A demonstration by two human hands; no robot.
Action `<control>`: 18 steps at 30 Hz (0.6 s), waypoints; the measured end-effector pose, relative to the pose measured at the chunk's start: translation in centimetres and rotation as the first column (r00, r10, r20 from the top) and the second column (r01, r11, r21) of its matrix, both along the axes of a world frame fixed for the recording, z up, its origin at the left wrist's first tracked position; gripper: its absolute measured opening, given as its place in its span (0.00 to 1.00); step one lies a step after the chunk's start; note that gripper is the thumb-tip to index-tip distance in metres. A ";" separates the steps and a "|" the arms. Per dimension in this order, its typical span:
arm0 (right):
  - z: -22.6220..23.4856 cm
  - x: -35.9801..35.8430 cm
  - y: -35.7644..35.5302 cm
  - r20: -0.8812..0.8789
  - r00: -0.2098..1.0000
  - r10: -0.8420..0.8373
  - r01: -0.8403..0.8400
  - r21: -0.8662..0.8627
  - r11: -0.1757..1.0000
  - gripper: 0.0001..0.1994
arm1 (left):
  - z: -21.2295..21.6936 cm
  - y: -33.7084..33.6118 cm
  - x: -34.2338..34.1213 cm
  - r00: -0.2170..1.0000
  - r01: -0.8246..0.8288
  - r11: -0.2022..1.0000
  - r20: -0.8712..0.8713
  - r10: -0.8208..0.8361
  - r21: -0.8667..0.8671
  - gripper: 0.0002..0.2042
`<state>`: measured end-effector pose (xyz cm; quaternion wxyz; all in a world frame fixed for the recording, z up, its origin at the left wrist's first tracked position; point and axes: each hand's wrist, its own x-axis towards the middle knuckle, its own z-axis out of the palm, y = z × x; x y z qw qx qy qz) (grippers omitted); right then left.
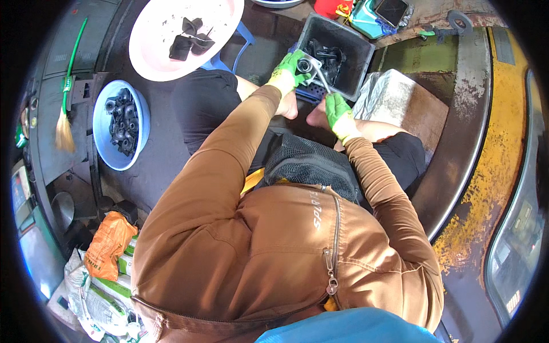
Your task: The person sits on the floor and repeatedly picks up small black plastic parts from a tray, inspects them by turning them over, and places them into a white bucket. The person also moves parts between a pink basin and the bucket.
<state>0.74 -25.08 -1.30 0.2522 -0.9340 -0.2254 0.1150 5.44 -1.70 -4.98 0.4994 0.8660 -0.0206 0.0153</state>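
1. Gripping a round part [305, 66] with my left hand [290, 71]; my right hand [339, 112] is clenching a rod [325, 79];
2. I'm apparently working the round part near the bin [363, 64]; next is probably needing steadiness.

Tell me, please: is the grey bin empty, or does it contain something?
The grey bin is not empty: black parts lie inside it.

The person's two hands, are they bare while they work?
No, the left hand and the right hand both wear green gloves.
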 end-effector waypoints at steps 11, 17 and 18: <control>1.2 -0.4 0.3 -0.047 0.997 0.065 -0.069 -0.077 0.995 0.11 | -0.2 -0.3 -0.3 0.998 -0.060 0.993 -0.010 0.062 0.100 0.33; 2.4 0.3 0.6 -0.217 0.971 -0.097 0.061 -0.164 0.984 0.14 | -1.2 -0.1 -0.5 0.999 -0.029 0.998 -0.029 0.027 -0.059 0.36; 3.1 0.5 0.3 -0.056 0.990 0.129 -0.139 -0.228 0.964 0.17 | -1.1 -0.1 -0.3 0.999 -0.049 0.999 -0.006 0.049 0.023 0.37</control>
